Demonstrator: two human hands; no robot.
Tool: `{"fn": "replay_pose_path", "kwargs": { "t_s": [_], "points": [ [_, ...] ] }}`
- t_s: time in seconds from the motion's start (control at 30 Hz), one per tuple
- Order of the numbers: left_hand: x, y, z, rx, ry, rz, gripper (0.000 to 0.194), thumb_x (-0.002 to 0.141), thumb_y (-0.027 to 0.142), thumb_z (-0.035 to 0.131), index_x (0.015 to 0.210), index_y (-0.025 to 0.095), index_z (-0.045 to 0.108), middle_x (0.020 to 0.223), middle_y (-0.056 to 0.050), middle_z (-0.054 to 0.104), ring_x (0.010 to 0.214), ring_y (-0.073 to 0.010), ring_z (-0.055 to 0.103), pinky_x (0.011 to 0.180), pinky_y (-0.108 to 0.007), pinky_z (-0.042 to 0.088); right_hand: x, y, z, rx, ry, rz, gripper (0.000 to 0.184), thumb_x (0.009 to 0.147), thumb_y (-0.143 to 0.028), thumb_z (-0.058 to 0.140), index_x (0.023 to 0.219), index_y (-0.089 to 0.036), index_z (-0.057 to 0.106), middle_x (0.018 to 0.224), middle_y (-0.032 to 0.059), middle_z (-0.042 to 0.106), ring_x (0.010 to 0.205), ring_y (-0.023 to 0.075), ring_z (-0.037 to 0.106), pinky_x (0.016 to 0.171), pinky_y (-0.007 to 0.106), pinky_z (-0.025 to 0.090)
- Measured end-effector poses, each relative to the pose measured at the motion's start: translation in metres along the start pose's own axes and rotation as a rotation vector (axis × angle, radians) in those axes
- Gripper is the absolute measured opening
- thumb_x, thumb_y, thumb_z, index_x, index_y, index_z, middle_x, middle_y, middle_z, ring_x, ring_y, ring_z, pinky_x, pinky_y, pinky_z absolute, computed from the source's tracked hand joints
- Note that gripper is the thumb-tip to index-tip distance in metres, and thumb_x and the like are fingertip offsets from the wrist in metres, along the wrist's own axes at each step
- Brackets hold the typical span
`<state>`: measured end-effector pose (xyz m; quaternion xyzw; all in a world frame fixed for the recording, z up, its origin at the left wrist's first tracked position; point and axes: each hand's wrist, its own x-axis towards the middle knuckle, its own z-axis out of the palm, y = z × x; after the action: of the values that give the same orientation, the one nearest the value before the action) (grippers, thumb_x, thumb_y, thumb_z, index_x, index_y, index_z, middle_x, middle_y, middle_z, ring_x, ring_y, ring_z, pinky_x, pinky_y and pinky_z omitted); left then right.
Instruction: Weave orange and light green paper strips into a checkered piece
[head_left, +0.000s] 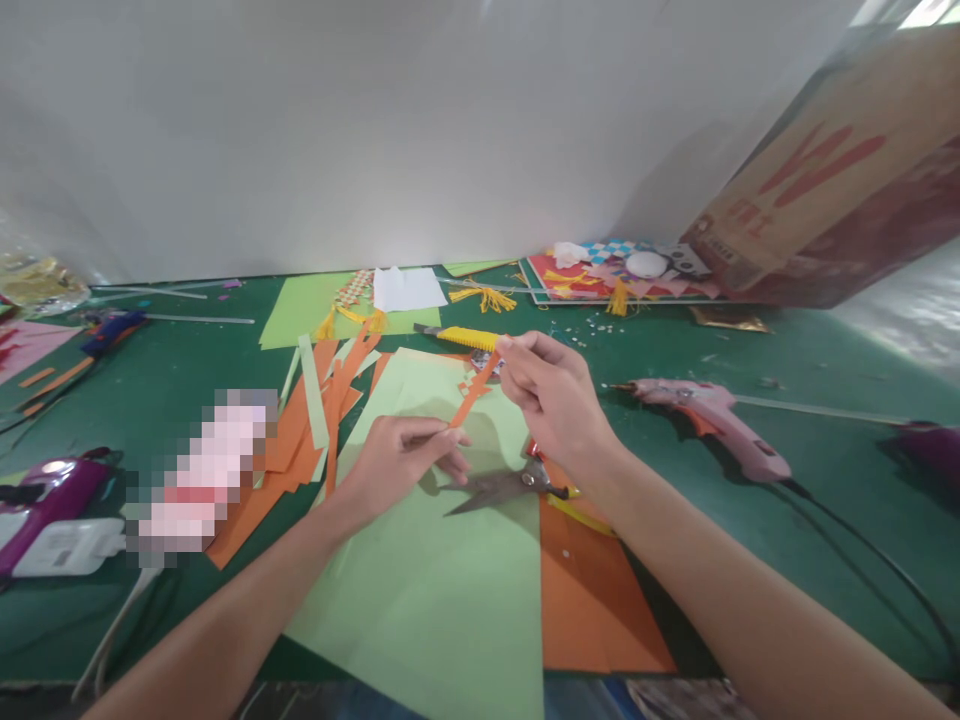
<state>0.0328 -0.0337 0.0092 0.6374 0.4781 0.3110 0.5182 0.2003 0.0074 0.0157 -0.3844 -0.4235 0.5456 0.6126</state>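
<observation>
Between my hands stretches a narrow orange paper strip (471,396). My left hand (415,452) pinches its lower end, while the fingertips of my right hand (551,395) close on the upper end. Beneath them lies a light green paper sheet (435,590), partly over orange paper (600,610). Open-bladed scissors (499,487) rest on the green sheet under my hands, their handles partly hidden by my right wrist. A yellow box cutter (465,337) lies just beyond my right hand. Orange and pale green paper strips (304,420) are heaped to the left of my left hand.
On the right a pink glue gun (712,415) trails a black cord. A paper bag (847,190) leans at the back right, near yellow tassels (486,297). At left are a blurred-out pink object (206,480) with a cable and a purple device (64,500). A white wall (375,130) rises behind.
</observation>
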Motion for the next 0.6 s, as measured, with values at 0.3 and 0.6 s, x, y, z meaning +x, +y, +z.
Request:
{"fn": "replay_pose_path", "kwargs": {
  "t_s": [0.3,0.6],
  "points": [
    [0.0,-0.002,0.0,-0.013,-0.006,-0.025,0.032,0.083,0.044,0.058,0.074,0.016,0.068,0.072,-0.005,0.073,0.064,-0.0153,0.068,0.063,-0.025,0.048,-0.002,0.0,0.002,-0.006,-0.054,0.047,0.035,0.067,-0.031,0.075,0.054,-0.02,0.043,0.041,-0.0122,0.022,0.039,0.0035,0.015,0.042,0.026,0.013],
    [0.0,0.001,0.0,-0.033,-0.006,-0.011,0.032,0.089,0.041,0.05,0.079,0.016,0.066,0.07,-0.003,0.072,0.063,-0.014,0.068,0.067,-0.025,0.048,-0.012,0.009,0.01,-0.061,-0.216,0.154,0.035,0.063,-0.039,0.076,0.056,-0.019,0.047,0.04,-0.0126,0.027,0.039,0.0024,0.017,0.043,0.025,0.01]
  ]
}}
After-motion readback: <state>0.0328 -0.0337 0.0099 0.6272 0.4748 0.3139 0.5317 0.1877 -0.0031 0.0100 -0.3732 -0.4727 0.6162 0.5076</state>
